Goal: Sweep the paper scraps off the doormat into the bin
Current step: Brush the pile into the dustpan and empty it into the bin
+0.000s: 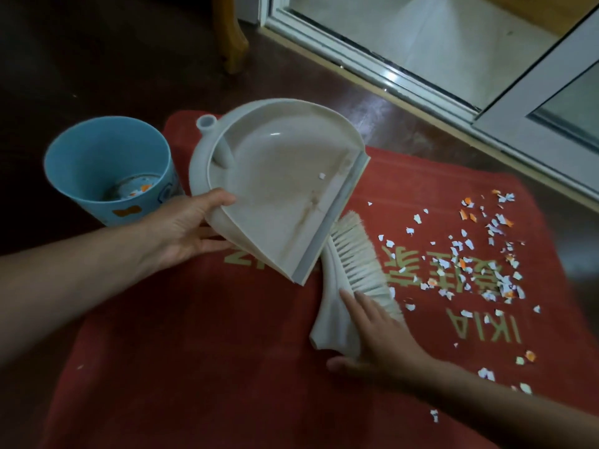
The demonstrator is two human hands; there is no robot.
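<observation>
We see the paper scraps (pixel 479 267), white with some orange, scattered over the right part of the red doormat (pixel 201 367), thickest at the middle right of the frame and thinning toward the lower right. Just left of them a pale brush (pixel 337 322) lies on the mat, bristles facing the scraps. Our right hand (pixel 385 338) rests on it with fingers straight and thumb spread, not closed around it. Our left hand (pixel 191 228) grips the side wall of the beige dustpan (pixel 275 189), thumb on the rim and fingers beneath. The pan is tilted above the mat at center frame, and one small white scrap lies inside it. At the left, a blue bin (pixel 97 150) stands on the dark floor (pixel 97 59) beside the mat, with a few scraps at its bottom. A white sliding door frame (pixel 389 76) crosses the upper right, and a wooden leg (pixel 231 37) stands at top center.
</observation>
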